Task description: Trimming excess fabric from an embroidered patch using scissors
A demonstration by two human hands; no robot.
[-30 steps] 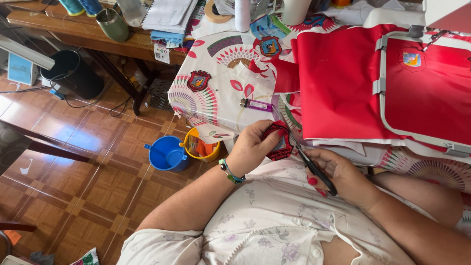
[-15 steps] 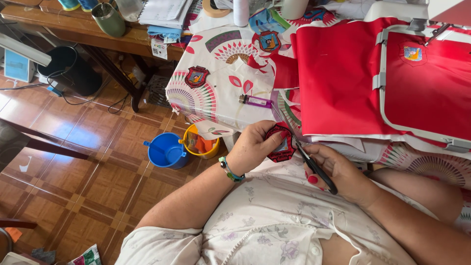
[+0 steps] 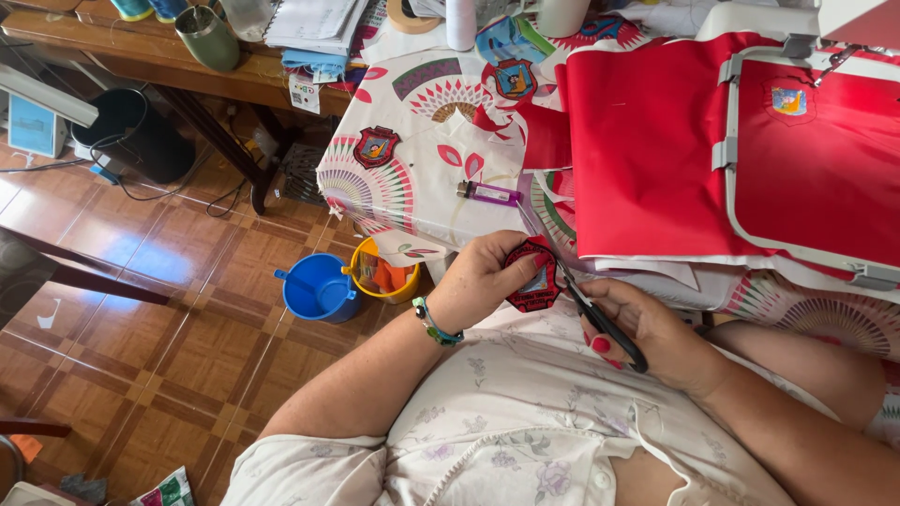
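- One red shield-shaped patch (image 3: 532, 277) is gripped by the left hand (image 3: 483, 279), thumb on its face, just off the table's near edge above the lap.
- One pair of black-handled scissors (image 3: 591, 305) is grasped by the right hand (image 3: 647, 333), fingers through the loops.
- The scissors' long axis runs from 4 o'clock at the handles to 10 o'clock at the tips; the blades are met at the patch's right edge.
- The patch's point is turned toward 6 o'clock.
- Two more patches are seen on the patterned cloth (image 3: 422, 178): one (image 3: 375, 147) at 10 o'clock from the hands, one (image 3: 514, 79) at 12.
- One purple lighter (image 3: 488, 193) is laid crosswise at 12 o'clock, near the held patch.
- Two small buckets are set on the floor at 9 o'clock: one blue (image 3: 319, 288), one yellow (image 3: 382, 274), touching.
- One hoop frame (image 3: 727, 155) is clamped on red fabric (image 3: 647, 141) at 2 o'clock.
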